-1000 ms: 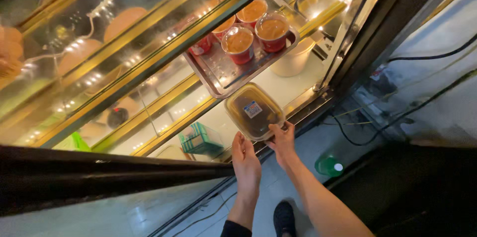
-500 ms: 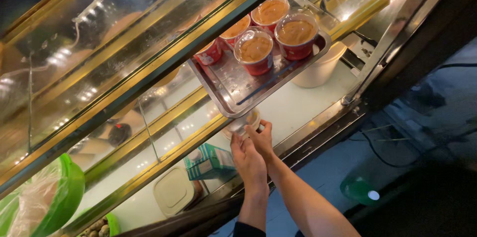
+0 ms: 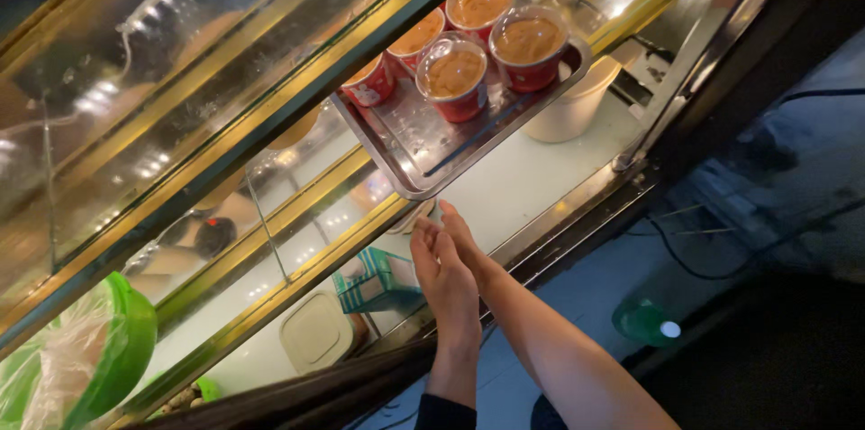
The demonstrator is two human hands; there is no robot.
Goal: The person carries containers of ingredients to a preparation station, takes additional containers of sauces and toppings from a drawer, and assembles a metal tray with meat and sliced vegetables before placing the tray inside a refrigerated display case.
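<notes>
Left to right, head view.

Qty 1: green bowl (image 3: 99, 358), plastic film over it, far lower-left corner, partly cut off by frame edge.

Qty 1: pale square lidded container (image 3: 315, 333), lower shelf, behind glass.

Qty 1: teal wire rack (image 3: 378, 279), just right of the container, near both hands.

Qty 1: steel tray (image 3: 423, 137), tilted, on upper shelf level, approx. half bare.

Qty 4: red cups (image 3: 455, 80) w/ clear lids, orange-brown filling, grouped at the tray's far end, touching or nearly so.

Qty 1: white tub (image 3: 572, 105), below and right of the tray, on the pale shelf surface.

Qty 1: green bottle (image 3: 647, 322) w/ white cap, on floor, well apart from the cabinet.

Hands: left hand (image 3: 443, 277) and right hand (image 3: 461, 230) raised together just under the tray's near edge. Fingers straight, palms pressed side by side, not spread. Small pale object (image 3: 423, 214) at fingertips, mostly hidden; kind not identifiable. Cannot tell whether pinched or merely touched. No contact w/ tray visible.
</notes>
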